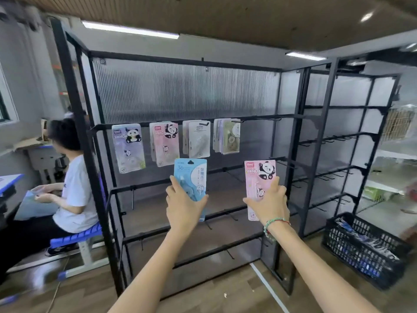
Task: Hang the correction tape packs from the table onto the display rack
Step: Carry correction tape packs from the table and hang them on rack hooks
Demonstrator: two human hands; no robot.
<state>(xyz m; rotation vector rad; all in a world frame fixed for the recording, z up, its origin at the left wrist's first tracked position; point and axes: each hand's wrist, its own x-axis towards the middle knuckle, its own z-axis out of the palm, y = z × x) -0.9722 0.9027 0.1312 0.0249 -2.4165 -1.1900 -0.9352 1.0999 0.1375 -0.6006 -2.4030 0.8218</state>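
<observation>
Head view: both arms reach toward the rack [74, 91].
Left hand [184, 205]: grips a blue pack [191, 175], upright.
Right hand [269, 203]: grips a pink pack [259, 177], upright.
Hung packs [128, 146]: four bunches above the hands.
Hooks [285, 164]: free ones just past the right hand.
Risk: a hook may miss the pack's small hole, and the pack could slip and drop.

Black display rack [194, 119], four pack bunches [128, 147] hanging.
</observation>
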